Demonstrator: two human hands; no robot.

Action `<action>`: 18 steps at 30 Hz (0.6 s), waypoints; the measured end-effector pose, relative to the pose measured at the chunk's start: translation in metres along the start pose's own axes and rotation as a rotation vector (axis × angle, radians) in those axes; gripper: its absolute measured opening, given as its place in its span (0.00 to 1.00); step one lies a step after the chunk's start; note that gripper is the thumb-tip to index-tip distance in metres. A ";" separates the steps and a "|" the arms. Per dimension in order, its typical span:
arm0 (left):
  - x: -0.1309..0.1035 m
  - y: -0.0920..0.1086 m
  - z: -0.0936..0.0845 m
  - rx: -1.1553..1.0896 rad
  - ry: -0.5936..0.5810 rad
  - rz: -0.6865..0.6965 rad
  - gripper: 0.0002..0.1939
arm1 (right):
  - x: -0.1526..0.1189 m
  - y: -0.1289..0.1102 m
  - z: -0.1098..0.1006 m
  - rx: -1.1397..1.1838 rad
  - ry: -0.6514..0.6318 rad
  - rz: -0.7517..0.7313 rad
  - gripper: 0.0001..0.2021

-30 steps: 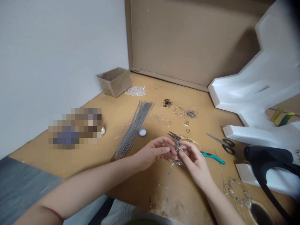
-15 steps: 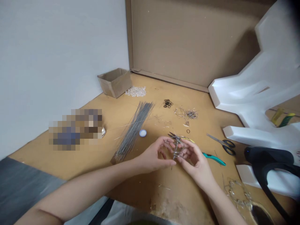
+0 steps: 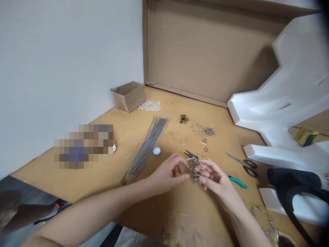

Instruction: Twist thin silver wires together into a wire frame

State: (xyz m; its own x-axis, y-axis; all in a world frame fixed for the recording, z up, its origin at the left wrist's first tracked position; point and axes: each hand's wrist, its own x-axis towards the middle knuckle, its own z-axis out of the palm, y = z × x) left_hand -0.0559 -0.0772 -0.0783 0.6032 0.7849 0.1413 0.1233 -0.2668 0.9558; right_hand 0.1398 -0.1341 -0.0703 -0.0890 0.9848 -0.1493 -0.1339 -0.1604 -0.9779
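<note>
A small bent-wire piece (image 3: 195, 171) hangs between my two hands, above the table's near middle. My left hand (image 3: 172, 173) pinches its left side between curled fingers and thumb. On the right side, my right hand (image 3: 214, 176) has its thumb and fingers closed round the wires. Just beyond the piece lie pliers with dark jaws (image 3: 189, 154), partly hidden by it. A teal handle (image 3: 238, 182) shows to the right of my right hand. The bundle of straight grey wires (image 3: 147, 149) lies to the left, beside a small blue-rimmed white dish (image 3: 156, 151).
A cardboard box (image 3: 130, 97) stands at the back left beside clear beads (image 3: 150, 105). Black rings (image 3: 184, 119) and tangled wire (image 3: 209, 130) lie farther back. Scissors (image 3: 244, 164), white foam (image 3: 267, 154) and a black headset-like object (image 3: 295, 178) are at the right.
The view has tilted slightly upward. The wire piece has turned in my fingers, and my right hand has shifted a little to the right. Another person's arm now shows at the lower left.
</note>
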 end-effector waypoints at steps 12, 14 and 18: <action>-0.007 -0.003 0.004 0.287 0.059 0.144 0.33 | 0.002 -0.002 0.004 0.350 0.063 0.098 0.18; -0.008 -0.003 0.006 0.408 0.122 0.201 0.40 | 0.002 -0.002 0.005 0.406 0.074 0.108 0.18; -0.008 -0.006 0.014 0.674 0.268 0.482 0.46 | 0.002 0.000 0.010 0.448 0.103 0.085 0.18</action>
State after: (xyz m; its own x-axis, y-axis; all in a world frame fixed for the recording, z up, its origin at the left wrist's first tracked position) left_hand -0.0504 -0.0894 -0.0889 0.5142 0.5836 0.6285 0.3937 -0.8116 0.4315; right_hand 0.1297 -0.1330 -0.0687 -0.0229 0.9649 -0.2617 -0.5454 -0.2314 -0.8056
